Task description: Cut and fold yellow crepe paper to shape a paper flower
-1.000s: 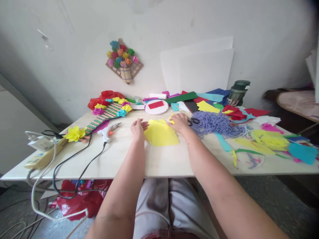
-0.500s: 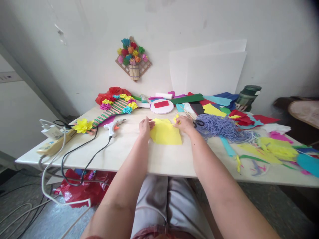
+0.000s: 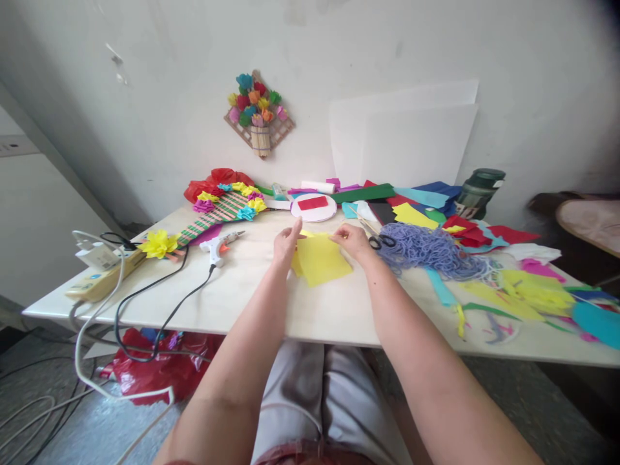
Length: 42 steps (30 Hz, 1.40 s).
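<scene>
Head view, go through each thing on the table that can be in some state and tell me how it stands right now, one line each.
yellow paper: far edge lifted, near part flat on the table
left hand: pinching the paper's far left corner
right hand: pinching the paper's far right corner
glue gun: lying on its side, cord attached
scissors: lying flat; blades hidden by yarn
purple yarn: loose tangled heap
green bottle: upright, capped

Pale wall (image 3: pixel 145 77) behind light table (image 3: pixel 314 310)
</scene>
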Each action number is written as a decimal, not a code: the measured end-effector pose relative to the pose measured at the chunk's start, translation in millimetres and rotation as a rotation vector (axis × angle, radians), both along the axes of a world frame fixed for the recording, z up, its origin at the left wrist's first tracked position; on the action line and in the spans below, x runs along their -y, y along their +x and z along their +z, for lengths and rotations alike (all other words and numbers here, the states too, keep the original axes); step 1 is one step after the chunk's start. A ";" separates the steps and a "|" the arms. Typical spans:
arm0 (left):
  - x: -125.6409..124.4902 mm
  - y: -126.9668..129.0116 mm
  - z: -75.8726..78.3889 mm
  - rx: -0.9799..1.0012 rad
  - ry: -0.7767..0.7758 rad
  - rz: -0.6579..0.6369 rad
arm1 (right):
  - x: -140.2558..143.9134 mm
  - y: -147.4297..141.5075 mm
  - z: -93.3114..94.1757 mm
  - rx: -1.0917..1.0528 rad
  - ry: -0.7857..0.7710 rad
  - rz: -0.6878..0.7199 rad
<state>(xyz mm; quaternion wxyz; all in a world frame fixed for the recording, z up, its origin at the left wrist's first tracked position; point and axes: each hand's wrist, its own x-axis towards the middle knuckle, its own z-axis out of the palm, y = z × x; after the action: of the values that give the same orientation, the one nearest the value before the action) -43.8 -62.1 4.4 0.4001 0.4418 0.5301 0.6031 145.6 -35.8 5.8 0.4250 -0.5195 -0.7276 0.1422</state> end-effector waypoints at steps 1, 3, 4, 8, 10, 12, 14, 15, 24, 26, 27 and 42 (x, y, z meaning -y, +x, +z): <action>0.9 1.2 -0.5 -0.049 0.034 -0.013 | 1.0 -1.3 0.6 -0.012 -0.002 0.005; 2.2 4.1 -2.0 -0.129 0.057 -0.042 | 2.6 -4.1 1.4 -0.064 -0.003 0.026; 2.5 5.5 -2.8 -0.158 0.044 -0.054 | 3.4 -5.7 1.7 -0.113 -0.013 0.045; 3.6 8.3 -3.2 -0.146 -0.009 -0.069 | 8.6 -12.9 2.2 -0.468 -0.216 0.201; 4.7 7.4 -1.7 -0.064 0.011 -0.072 | 11.0 -15.9 1.6 -0.617 -0.335 0.302; 6.3 5.8 -0.2 0.002 0.028 -0.066 | 11.9 -17.7 0.3 -0.682 -0.400 0.367; 7.6 4.4 0.7 0.041 0.040 -0.068 | 11.2 -18.5 -1.5 -0.691 -0.414 0.376; 8.0 3.9 0.8 0.058 0.042 -0.076 | 10.5 -18.5 -2.2 -0.687 -0.411 0.360; 3.2 -0.1 1.8 0.307 -0.191 -0.248 | 8.9 -11.8 -2.8 -0.720 -0.470 0.300; 3.4 -2.4 3.6 0.323 -0.233 -0.300 | 9.0 -10.6 -2.5 -0.730 -0.497 0.322; 3.9 -3.4 4.8 0.322 -0.250 -0.313 | 9.0 -10.3 -2.4 -0.733 -0.510 0.331; 6.3 -3.5 -3.7 0.114 -0.198 -0.382 | 10.0 -10.9 -4.0 -0.655 -0.550 0.416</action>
<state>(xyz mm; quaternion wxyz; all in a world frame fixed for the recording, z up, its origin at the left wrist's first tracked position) -47.3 -68.4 0.7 0.5777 0.4580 0.4700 0.4854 134.7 -45.8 1.8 0.4413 -0.3839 -0.5793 0.5677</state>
